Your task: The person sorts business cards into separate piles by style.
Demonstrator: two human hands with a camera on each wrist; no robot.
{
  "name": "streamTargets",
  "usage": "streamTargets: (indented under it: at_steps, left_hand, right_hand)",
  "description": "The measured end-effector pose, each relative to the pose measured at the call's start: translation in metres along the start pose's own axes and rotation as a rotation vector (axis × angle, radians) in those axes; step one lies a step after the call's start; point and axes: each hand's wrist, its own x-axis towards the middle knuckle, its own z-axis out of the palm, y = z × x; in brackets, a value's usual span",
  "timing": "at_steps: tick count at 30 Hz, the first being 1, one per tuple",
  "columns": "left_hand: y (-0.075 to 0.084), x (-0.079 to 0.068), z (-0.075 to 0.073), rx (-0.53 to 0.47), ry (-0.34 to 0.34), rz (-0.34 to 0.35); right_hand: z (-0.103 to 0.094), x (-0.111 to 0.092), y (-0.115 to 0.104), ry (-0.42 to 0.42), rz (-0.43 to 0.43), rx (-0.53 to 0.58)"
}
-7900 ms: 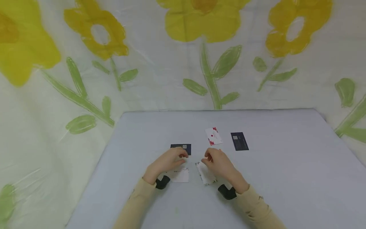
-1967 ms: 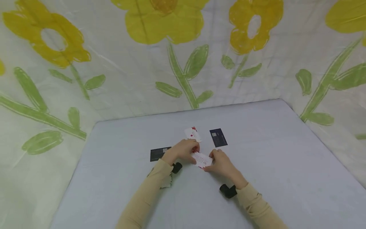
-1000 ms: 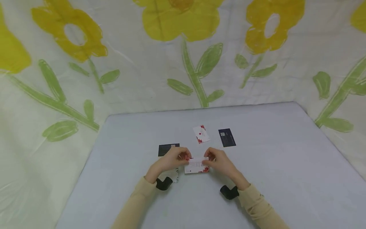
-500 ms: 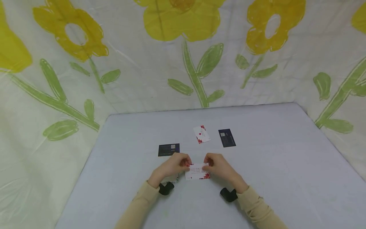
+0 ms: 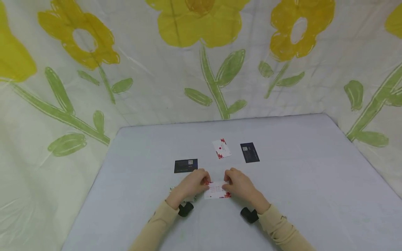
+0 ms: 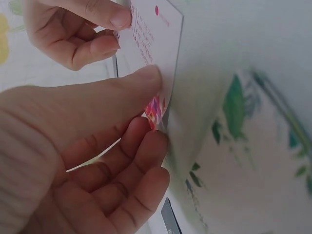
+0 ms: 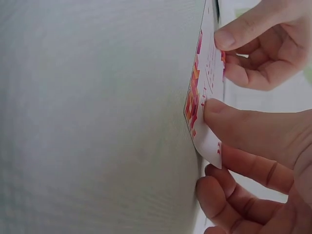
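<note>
A white business card (image 5: pixel 216 194) with red floral corners and printed lines is held level between both hands, low over the table. My left hand (image 5: pixel 194 183) pinches its left end, thumb on the printed face (image 6: pixel 163 44) and fingers behind. The other end is pinched by my right hand (image 5: pixel 241 185); in the right wrist view the card (image 7: pixel 207 78) bends slightly near that thumb. Under my left wrist lies a white card with green leaves (image 6: pixel 243 161), mostly hidden in the head view.
A black card with a QR code (image 5: pixel 185 166) lies just beyond my left hand. Farther back are a white card with red flowers (image 5: pixel 221 149) and another black card (image 5: pixel 250 152). The pale table (image 5: pixel 298 174) ends at a flowered cloth (image 5: pixel 150 97).
The hands hovered over white cards first. Later they held the red-floral card at a slant, then levelled it and drew it toward me. The leaf card went from centre to left.
</note>
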Motion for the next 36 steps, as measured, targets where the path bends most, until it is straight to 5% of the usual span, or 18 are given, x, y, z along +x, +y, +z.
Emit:
streamTargets:
  at_steps: [18, 24, 29, 36]
  left_hand:
    - [0.001, -0.001, -0.002, 0.018, -0.007, -0.009]
    - [0.004, 0.004, -0.023, 0.071, 0.022, 0.010]
    - [-0.002, 0.030, -0.047, 0.028, 0.037, 0.077]
    - [-0.023, 0.088, -0.062, 0.022, -0.005, 0.181]
  right_hand:
    - [-0.001, 0.001, 0.000, -0.001, 0.014, -0.048]
    - [-0.013, 0.009, 0.001, 0.089, -0.009, -0.058]
    - [-0.033, 0.031, 0.005, 0.193, 0.029, -0.046]
    - [-0.032, 0.063, 0.009, 0.164, 0.160, -0.086]
